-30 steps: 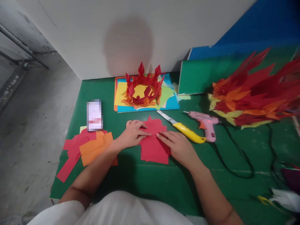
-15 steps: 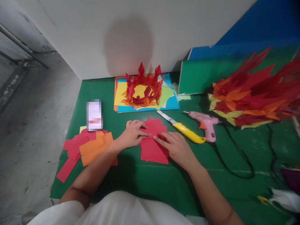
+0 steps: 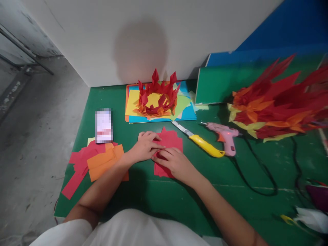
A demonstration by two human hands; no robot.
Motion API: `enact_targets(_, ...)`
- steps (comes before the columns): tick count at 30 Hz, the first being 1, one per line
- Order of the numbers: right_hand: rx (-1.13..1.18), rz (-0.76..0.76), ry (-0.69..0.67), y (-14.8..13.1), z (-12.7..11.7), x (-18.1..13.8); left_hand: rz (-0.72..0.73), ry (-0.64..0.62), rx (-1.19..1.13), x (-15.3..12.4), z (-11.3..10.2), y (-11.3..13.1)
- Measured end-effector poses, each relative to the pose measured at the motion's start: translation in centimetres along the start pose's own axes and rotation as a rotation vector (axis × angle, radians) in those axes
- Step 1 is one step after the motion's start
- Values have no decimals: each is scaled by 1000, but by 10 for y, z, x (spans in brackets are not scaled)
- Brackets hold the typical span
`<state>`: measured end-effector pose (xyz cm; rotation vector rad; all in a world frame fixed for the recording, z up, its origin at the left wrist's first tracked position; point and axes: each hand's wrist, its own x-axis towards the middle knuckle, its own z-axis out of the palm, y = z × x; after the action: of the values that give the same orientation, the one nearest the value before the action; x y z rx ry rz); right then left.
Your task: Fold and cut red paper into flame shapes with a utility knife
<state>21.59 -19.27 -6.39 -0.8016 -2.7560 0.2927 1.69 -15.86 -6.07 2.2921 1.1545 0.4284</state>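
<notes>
A small stack of red paper sheets (image 3: 171, 140) lies on the green mat (image 3: 159, 194) in front of me. My left hand (image 3: 145, 146) rests on its left part, fingers stretched flat and pressing the top sheet. My right hand (image 3: 173, 162) lies over the lower middle of the stack, fingers curled with the tips on the paper right beside the left fingertips. Whether the right fingers pinch a fold is hidden under the hand.
Red and orange paper strips (image 3: 94, 160) lie to the left, below a phone (image 3: 104, 125). A red paper crown (image 3: 156, 97) sits on coloured sheets at the back. A yellow utility knife (image 3: 202, 141), a pink glue gun (image 3: 225, 136) with black cord, and a large red-orange paper piece (image 3: 279, 102) lie to the right.
My right hand has slid left across the red paper until its fingertips meet those of the left hand. The left hand has stayed in place.
</notes>
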Motion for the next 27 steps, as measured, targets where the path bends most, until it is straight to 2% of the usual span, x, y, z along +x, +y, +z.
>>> enact_targets(6,52,-26,-3,1,2,3,-6,-11,-8,0,-1,0)
enact_targets(12,10,80,48,10,-5,-4,6,2,-4,0,-1,1)
enact_targets(22,-15,22,36,2,1,0,-9,5,6,0,0,0)
enact_targets(27,-98,181,135,13,-8,-17,14,25,-3,0,2,-1)
